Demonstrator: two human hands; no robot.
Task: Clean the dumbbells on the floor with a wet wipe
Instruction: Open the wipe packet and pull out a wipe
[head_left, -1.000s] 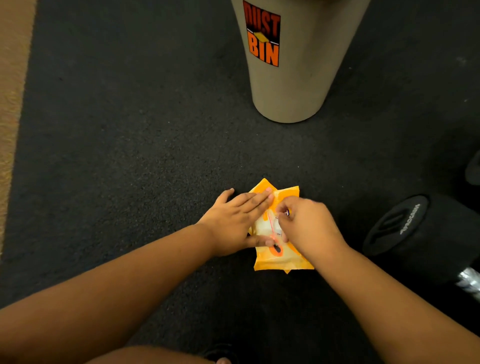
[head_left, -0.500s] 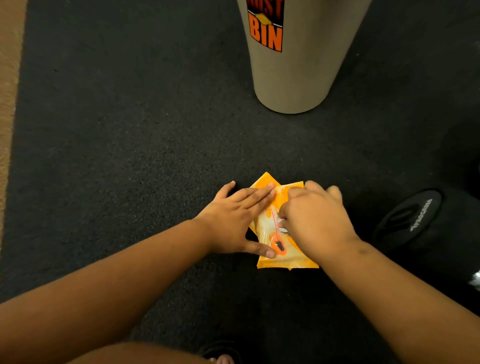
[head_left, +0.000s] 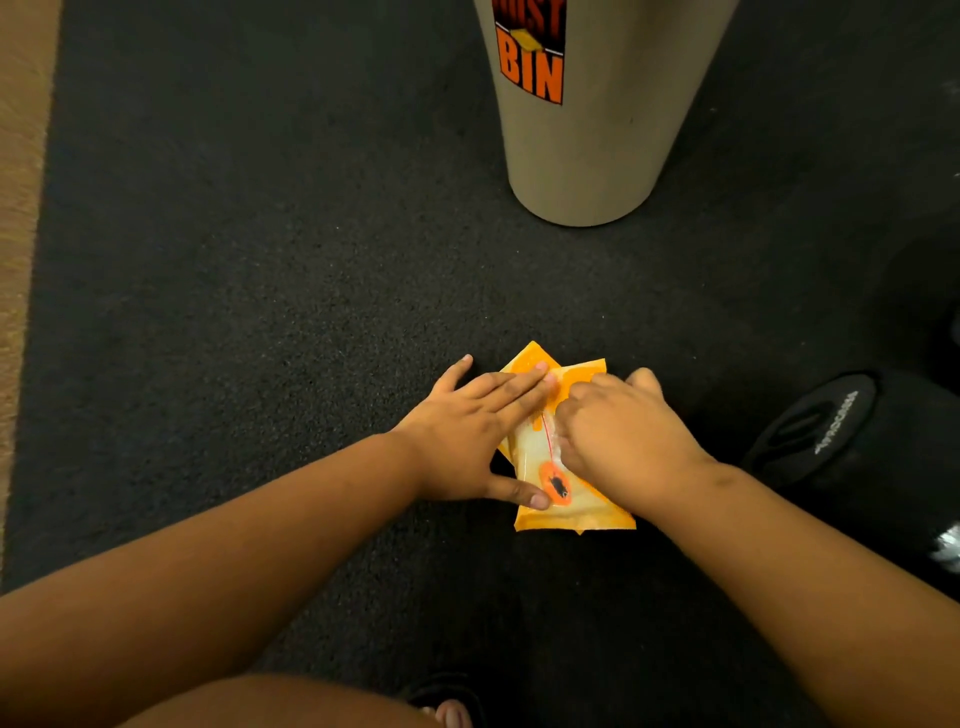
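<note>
An orange wet wipe pack lies on the dark floor mat. My left hand presses flat on the pack's left side, fingers straight and thumb by the orange flap sticker. My right hand covers the pack's right side with its fingers curled, pinching a bit of white wet wipe at the opening. To the right, a black dumbbell rests on the floor, its chrome handle at the frame edge. Neither hand touches the dumbbell.
A beige dust bin with orange lettering stands on the mat just beyond the pack. A tan floor strip runs along the left edge. My sandalled foot shows at the bottom.
My right hand has slid forward over the pack, its fingers curling over the opening. The left hand stays pressed flat on the pack.
</note>
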